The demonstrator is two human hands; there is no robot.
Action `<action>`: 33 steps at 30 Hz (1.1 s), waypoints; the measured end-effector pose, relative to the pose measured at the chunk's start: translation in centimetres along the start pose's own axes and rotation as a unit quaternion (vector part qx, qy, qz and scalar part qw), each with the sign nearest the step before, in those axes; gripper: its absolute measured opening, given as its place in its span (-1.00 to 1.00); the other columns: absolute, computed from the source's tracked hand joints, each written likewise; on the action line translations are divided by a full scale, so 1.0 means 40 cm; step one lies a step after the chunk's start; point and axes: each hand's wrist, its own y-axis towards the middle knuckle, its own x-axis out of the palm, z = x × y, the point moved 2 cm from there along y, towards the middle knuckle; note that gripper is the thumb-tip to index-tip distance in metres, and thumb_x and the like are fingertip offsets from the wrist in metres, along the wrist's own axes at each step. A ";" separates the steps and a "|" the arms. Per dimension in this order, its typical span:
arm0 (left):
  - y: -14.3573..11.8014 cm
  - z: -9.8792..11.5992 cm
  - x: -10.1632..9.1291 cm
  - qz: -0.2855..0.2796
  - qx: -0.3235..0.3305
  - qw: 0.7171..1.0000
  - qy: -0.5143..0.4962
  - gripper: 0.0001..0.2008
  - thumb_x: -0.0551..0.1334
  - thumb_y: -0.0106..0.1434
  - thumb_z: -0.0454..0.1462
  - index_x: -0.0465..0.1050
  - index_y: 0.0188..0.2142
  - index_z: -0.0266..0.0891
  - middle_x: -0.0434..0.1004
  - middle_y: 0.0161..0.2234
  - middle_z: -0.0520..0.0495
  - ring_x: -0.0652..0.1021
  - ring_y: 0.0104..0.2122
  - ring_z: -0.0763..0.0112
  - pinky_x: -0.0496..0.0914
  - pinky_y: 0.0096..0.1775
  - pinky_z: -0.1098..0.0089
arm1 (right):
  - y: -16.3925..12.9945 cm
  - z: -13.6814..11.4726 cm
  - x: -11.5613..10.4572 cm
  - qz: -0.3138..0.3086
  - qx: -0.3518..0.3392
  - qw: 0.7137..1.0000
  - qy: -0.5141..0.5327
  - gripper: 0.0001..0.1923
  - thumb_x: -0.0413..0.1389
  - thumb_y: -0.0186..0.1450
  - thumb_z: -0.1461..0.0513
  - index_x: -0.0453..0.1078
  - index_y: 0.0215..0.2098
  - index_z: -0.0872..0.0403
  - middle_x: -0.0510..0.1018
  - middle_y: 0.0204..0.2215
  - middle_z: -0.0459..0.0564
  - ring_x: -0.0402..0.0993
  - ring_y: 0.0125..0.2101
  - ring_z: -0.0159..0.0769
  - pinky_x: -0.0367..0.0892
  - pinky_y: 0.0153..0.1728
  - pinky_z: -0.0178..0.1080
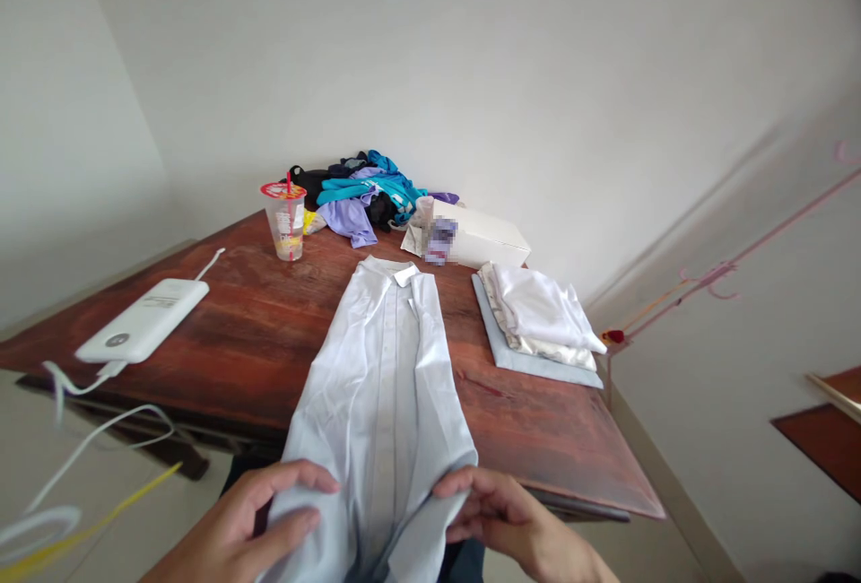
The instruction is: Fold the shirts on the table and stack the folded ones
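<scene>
A pale grey-white button-up shirt (385, 368) lies lengthwise before me, collar at the far end, sides folded inward. Its near end hangs over the table's front edge. My left hand (262, 511) holds the shirt's left side near the bottom, thumb and index finger curved on the cloth; its other fingers are hidden. On the opposite side, my right hand (504, 516) is closed on the shirt's edge, index finger on top. A white tag (404, 275) shows at the collar.
On the brown wooden table (248, 323) are a white power bank (144, 318) with cables, a plastic cup (285, 220) with a straw, a clothes heap (369, 188), a white box (484, 235) and a folded clothes stack (538, 318). A pink rod (773, 238) runs along the right.
</scene>
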 end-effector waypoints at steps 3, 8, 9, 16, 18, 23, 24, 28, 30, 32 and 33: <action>0.002 0.037 -0.016 -0.014 -0.030 0.996 -0.082 -0.59 0.24 0.34 0.09 0.59 0.01 -0.04 0.67 -0.11 -0.06 0.64 -0.25 0.21 0.58 -0.25 0.40 | 0.014 -0.035 0.012 0.084 -0.060 0.991 -0.087 -0.54 0.31 0.32 0.02 0.48 0.11 0.04 0.66 -0.08 0.14 0.61 -0.03 -0.12 0.44 0.10 -0.06; -0.001 0.066 -0.030 -0.001 0.066 0.994 -0.092 -0.60 0.17 0.37 -0.01 0.53 0.11 -0.01 0.64 -0.01 -0.10 0.67 -0.15 0.10 0.62 -0.16 0.29 | 0.035 -0.056 0.005 0.279 -0.153 0.912 -0.257 -0.84 0.27 0.24 0.17 0.54 -0.25 0.08 0.63 -0.44 -0.02 0.56 -0.47 -0.29 0.48 -0.42 -0.33; 0.004 0.074 -0.029 0.023 0.101 0.993 -0.051 -0.61 0.18 0.37 -0.07 0.52 0.15 0.02 0.61 0.07 -0.09 0.65 -0.05 0.07 0.60 -0.04 0.28 | 0.038 -0.062 0.000 0.315 -0.185 0.888 -0.279 -0.90 0.24 0.22 0.22 0.54 -0.30 0.07 0.62 -0.45 -0.03 0.53 -0.51 -0.31 0.43 -0.49 -0.37; 0.093 0.123 0.010 0.115 0.263 0.927 0.239 -0.29 0.05 0.27 -0.49 0.43 0.31 0.13 0.37 0.31 -0.01 0.46 0.25 0.10 0.38 0.26 0.26 | 0.053 -0.127 -0.023 0.353 -0.320 0.771 -0.422 -0.82 0.13 0.23 0.37 0.54 -0.29 0.02 0.58 -0.39 -0.02 0.55 -0.39 -0.28 0.41 -0.37 -0.35; 0.111 0.130 0.009 0.150 0.267 0.918 0.251 -0.35 0.01 0.34 -0.48 0.50 0.25 0.12 0.43 0.22 -0.07 0.49 0.19 0.11 0.44 0.21 0.25 | 0.050 -0.140 -0.028 0.352 -0.341 0.752 -0.441 -0.81 0.12 0.28 0.36 0.55 -0.26 0.02 0.54 -0.37 -0.01 0.53 -0.35 -0.27 0.42 -0.32 -0.31; 0.085 0.166 -0.011 0.197 0.294 0.904 0.241 -0.67 0.20 0.40 -0.18 0.67 0.07 0.02 0.40 0.18 -0.17 0.40 0.21 -0.08 0.36 0.25 0.05 | 0.024 -0.168 -0.035 0.374 -0.364 0.735 -0.432 -0.90 0.21 0.31 0.24 0.61 -0.28 -0.02 0.52 -0.22 0.09 0.54 -0.17 -0.13 0.48 -0.18 -0.18; 0.073 0.174 -0.016 0.197 0.294 0.904 0.239 -0.68 0.22 0.39 -0.15 0.67 0.05 0.05 0.38 0.21 -0.15 0.37 0.24 -0.11 0.30 0.29 0.00 | 0.016 -0.173 -0.035 0.365 -0.365 0.746 -0.420 -0.90 0.22 0.31 0.21 0.61 -0.31 -0.01 0.55 -0.15 0.13 0.55 -0.09 -0.07 0.49 -0.11 -0.13; 0.038 0.190 -0.038 0.126 0.264 0.929 0.226 -0.67 0.12 0.47 -0.14 0.69 -0.05 0.18 0.44 0.25 0.08 0.31 0.32 -0.01 0.14 0.38 -0.02 | -0.011 -0.174 -0.036 0.264 -0.338 0.841 -0.331 -0.85 0.25 0.33 0.10 0.57 -0.28 0.00 0.68 -0.12 0.16 0.62 -0.06 0.03 0.51 -0.03 -0.05; 0.035 0.187 -0.047 0.047 0.265 0.939 0.215 -0.64 0.08 0.51 -0.17 0.70 -0.09 0.18 0.58 0.14 0.11 0.40 0.27 0.08 0.15 0.38 0.03 | -0.019 -0.155 -0.039 0.230 -0.296 0.880 -0.294 -0.82 0.24 0.34 0.08 0.58 -0.23 0.00 0.71 -0.24 0.11 0.66 -0.20 -0.04 0.53 -0.14 -0.11; 0.035 0.176 -0.051 -0.058 0.286 0.935 0.202 -0.68 0.12 0.49 -0.17 0.69 -0.07 0.15 0.68 0.00 0.08 0.54 0.14 0.14 0.18 0.37 0.09 | -0.021 -0.128 -0.044 0.228 -0.238 0.904 -0.273 -0.79 0.24 0.34 0.07 0.59 -0.26 0.03 0.70 -0.33 0.07 0.64 -0.31 -0.12 0.50 -0.25 -0.19; 0.034 0.166 -0.052 -0.108 0.292 0.930 0.193 -0.71 0.15 0.48 -0.15 0.69 -0.06 0.12 0.70 -0.07 0.05 0.60 0.04 0.17 0.25 0.34 0.13 | -0.020 -0.114 -0.045 0.233 -0.211 0.913 -0.259 -0.76 0.25 0.34 0.05 0.57 -0.31 0.05 0.68 -0.38 0.06 0.60 -0.37 -0.17 0.46 -0.32 -0.23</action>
